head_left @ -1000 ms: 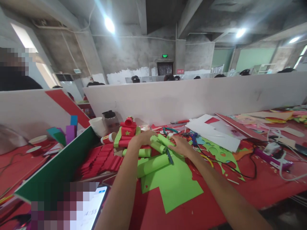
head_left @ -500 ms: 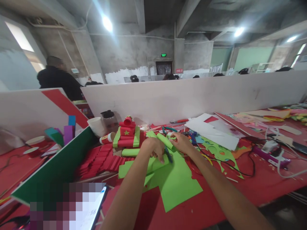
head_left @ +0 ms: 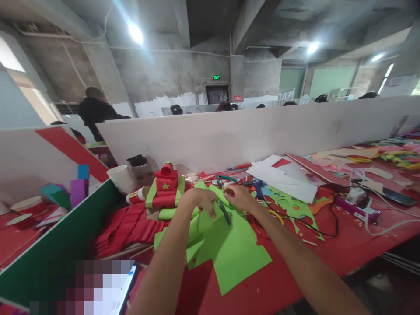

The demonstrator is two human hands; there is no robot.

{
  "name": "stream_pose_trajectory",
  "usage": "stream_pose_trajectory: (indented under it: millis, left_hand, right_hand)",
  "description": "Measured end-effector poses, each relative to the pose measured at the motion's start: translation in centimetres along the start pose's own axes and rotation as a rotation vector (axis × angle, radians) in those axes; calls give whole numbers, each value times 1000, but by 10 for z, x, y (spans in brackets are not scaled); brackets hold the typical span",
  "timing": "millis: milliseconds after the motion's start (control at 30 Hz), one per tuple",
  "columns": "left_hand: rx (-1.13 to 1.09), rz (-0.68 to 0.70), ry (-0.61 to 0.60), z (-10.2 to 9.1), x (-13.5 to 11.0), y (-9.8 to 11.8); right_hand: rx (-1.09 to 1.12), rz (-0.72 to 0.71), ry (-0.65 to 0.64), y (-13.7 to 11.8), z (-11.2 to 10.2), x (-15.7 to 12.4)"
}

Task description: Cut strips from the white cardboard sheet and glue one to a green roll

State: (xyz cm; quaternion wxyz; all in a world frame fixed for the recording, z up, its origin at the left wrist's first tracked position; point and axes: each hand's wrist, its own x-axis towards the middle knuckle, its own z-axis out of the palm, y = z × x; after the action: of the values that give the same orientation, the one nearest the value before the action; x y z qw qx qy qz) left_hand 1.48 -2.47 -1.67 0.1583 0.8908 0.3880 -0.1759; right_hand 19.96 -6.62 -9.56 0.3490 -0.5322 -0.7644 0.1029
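My left hand (head_left: 199, 199) and my right hand (head_left: 239, 197) meet over a pile of light green paper (head_left: 226, 245) on the red table (head_left: 328, 253). The left fingers curl down onto an unrolling green sheet (head_left: 200, 218). The right fingers pinch the far end of a green paper roll (head_left: 219, 192). A dark pen-like stick (head_left: 225, 213) lies on the green paper between the hands. A red and green paper tank model (head_left: 165, 186) stands just left of my left hand.
A white divider wall (head_left: 262, 131) runs behind the table. White sheets (head_left: 282, 177), green cut scraps (head_left: 295, 205), black cables and a purple tool (head_left: 356, 205) lie to the right. A white cup (head_left: 120, 177), red folded strips (head_left: 131, 225) and a phone (head_left: 114, 293) sit left. A person stands far left.
The large green roll under my left hand has opened out into a loose sheet. Both hands have stayed over the green paper while the view swung slightly right.
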Motion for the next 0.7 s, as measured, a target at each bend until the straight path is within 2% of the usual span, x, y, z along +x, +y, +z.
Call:
stream_pose_trajectory:
  millis: [100, 200, 367, 467, 533, 700]
  left_hand:
    - [6, 32, -111, 0, 2, 2]
    - [-24, 36, -102, 2, 4, 4]
    - [-46, 57, -125, 3, 4, 4]
    - [-100, 41, -130, 1, 2, 2]
    - [-110, 32, -106, -1, 0, 1]
    - [-82, 1, -59, -5, -7, -2]
  right_hand:
    - [-6, 14, -2, 1, -2, 1]
    - [-53, 95, 82, 13, -18, 2]
    - [-300, 409, 276, 63, -76, -7]
    - [-487, 705, 349, 100, -110, -25]
    - [-527, 891, 301, 121, -125, -38]
    - [-524, 1001, 229, 152, -138, -60]
